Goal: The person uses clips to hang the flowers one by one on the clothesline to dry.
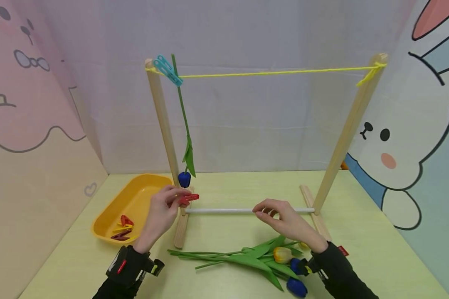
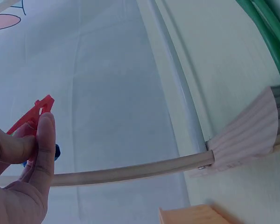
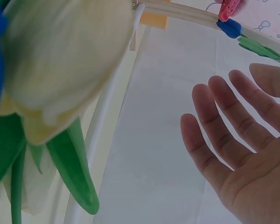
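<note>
My left hand (image 1: 165,211) pinches a red clothespin (image 1: 191,197) between thumb and fingers, just below a hanging blue tulip (image 1: 184,179). That tulip hangs head down, its stem clipped by a turquoise clothespin (image 1: 167,69) to a yellow string (image 1: 269,73). In the left wrist view the red clothespin (image 2: 33,114) points up from the fingertips. My right hand (image 1: 280,216) hovers above the table with loosely bent fingers and nothing in them. Beneath it lies a bunch of artificial tulips (image 1: 254,259) with yellow and blue heads; the right sleeve partly hides them.
The string spans two wooden posts (image 1: 346,137) joined low down by a white rod (image 1: 220,211). A yellow tray (image 1: 110,211) at the left holds several red, yellow and dark red clothespins (image 1: 123,228). Printed cartoon panels stand at both sides.
</note>
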`<state>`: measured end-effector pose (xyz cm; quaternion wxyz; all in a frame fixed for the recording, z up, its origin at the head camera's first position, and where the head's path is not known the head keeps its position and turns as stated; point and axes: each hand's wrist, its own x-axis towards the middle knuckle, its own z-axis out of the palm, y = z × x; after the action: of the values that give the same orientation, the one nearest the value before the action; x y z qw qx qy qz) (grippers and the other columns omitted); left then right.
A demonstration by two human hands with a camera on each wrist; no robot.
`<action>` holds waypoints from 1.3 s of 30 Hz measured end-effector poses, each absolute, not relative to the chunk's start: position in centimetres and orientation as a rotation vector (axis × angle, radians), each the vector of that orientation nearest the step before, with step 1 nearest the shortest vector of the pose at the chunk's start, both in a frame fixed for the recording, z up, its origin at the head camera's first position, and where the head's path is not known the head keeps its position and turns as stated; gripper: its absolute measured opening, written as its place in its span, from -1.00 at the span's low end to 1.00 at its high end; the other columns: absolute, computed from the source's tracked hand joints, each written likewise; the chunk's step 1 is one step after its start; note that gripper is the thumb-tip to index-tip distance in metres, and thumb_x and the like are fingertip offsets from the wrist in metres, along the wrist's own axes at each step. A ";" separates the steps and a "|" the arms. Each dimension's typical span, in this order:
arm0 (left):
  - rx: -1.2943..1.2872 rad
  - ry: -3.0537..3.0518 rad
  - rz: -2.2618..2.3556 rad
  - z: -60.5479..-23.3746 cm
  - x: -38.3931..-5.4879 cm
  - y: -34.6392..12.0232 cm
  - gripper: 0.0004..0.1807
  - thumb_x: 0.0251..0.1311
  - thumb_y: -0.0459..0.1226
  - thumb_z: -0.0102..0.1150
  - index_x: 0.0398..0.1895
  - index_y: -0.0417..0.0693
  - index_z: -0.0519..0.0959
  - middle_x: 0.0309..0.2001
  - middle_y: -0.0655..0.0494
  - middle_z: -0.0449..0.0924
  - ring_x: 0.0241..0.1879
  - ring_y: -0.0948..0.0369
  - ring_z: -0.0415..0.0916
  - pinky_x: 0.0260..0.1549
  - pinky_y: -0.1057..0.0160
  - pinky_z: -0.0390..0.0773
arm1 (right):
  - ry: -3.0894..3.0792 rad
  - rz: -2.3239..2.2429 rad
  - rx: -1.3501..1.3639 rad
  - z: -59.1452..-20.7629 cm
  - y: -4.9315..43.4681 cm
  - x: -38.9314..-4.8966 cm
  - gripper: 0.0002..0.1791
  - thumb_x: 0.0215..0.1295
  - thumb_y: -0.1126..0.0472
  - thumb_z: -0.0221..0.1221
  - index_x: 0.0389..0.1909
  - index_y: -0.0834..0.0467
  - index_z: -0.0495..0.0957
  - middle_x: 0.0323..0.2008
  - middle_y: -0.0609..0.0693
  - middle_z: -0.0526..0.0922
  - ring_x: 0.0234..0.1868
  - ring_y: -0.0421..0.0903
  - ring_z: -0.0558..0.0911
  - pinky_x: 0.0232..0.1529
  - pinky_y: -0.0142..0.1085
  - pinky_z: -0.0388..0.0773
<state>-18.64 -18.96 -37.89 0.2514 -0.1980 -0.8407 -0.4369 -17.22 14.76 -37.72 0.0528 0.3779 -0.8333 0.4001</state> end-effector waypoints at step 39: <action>-0.502 -2.384 -1.607 -40.2 -17.6 -16.4 -0.75 0.19 -0.29 0.25 -0.08 -0.17 0.65 -0.29 0.05 0.70 -0.33 0.15 0.61 -0.35 0.21 0.64 | -2.853 0.975 1.399 -37.6 12.9 -16.9 -0.79 0.43 0.22 0.05 -0.05 0.17 0.59 -0.15 0.04 0.65 -0.17 -0.12 0.58 -0.18 -0.12 0.59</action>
<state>-17.58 -16.37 -40.22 0.1112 -0.1711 -0.8117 -0.5473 -16.85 12.89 -37.60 -0.0909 0.4193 -0.8547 0.2922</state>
